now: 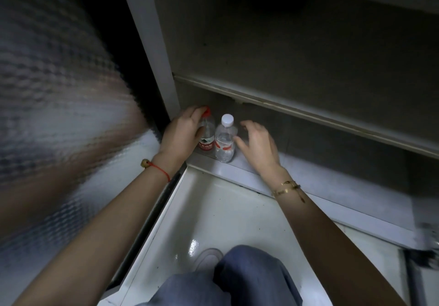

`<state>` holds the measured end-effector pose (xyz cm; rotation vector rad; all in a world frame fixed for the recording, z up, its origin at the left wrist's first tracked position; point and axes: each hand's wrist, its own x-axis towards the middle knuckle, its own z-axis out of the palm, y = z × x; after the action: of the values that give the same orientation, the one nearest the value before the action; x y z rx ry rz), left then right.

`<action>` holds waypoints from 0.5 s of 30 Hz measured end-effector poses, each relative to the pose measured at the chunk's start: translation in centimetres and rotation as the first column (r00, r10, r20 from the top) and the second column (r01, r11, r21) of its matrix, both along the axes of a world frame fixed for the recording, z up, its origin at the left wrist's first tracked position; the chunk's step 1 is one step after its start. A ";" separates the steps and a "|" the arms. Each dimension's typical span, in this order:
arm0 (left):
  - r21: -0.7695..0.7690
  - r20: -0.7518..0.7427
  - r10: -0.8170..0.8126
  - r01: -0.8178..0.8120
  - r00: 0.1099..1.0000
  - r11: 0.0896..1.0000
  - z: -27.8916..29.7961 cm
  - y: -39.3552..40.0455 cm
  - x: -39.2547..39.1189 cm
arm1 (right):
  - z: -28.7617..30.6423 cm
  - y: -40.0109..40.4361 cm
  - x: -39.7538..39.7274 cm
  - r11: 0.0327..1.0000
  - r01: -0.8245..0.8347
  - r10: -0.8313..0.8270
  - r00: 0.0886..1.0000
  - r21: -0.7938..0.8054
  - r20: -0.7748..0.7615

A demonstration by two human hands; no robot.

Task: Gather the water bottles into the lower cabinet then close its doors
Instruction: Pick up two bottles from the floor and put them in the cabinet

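Note:
Two clear water bottles stand upright side by side in the lower cabinet (297,177), at its front left corner. The red-capped bottle (207,137) is on the left, the white-capped bottle (224,139) touches it on the right. My left hand (183,134) wraps around the red-capped bottle's upper part, fingers over its neck. My right hand (257,142) hovers just right of the white-capped bottle with fingers spread and loosely bent, the thumb close to the bottle but holding nothing.
A shelf (308,113) runs above the bottles. The open left door (59,115) with textured glass fills the left side, blurred. White glossy floor (225,215) lies in front, with my knees (237,279) and a shoe at the bottom.

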<state>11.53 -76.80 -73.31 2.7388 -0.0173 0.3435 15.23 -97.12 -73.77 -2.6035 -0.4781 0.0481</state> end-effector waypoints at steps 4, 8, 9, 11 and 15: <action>0.067 0.050 -0.063 0.060 0.997 0.996 0.6 0.1 -3.3 | 0.4 -3.4 -3.3 1.000 0.007 -0.007 0.997 -0.005 0.077; 0.130 0.084 -0.100 0.088 0.991 0.988 0.9 0.3 -5.5 | 0.5 -5.6 -5.6 0.999 0.047 -0.046 0.991 -0.010 0.130; 0.137 0.090 -0.103 0.090 0.991 0.987 1.0 0.3 -5.8 | 0.5 -5.9 -6.0 0.998 0.055 -0.053 0.990 -0.014 0.131; 0.134 0.098 -0.103 0.089 0.990 0.987 1.6 0.1 -6.4 | 0.9 -6.6 -6.6 0.997 0.069 -0.066 0.992 -0.018 0.111; 0.094 0.085 -0.087 0.079 0.993 0.992 5.4 -0.4 -8.3 | 4.7 -7.8 -8.2 0.994 0.111 -0.111 0.993 0.012 0.041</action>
<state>3.27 -77.16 -67.88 2.7996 -0.1735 0.4508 7.05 -104.92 -69.04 -2.6210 -0.3462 -0.0451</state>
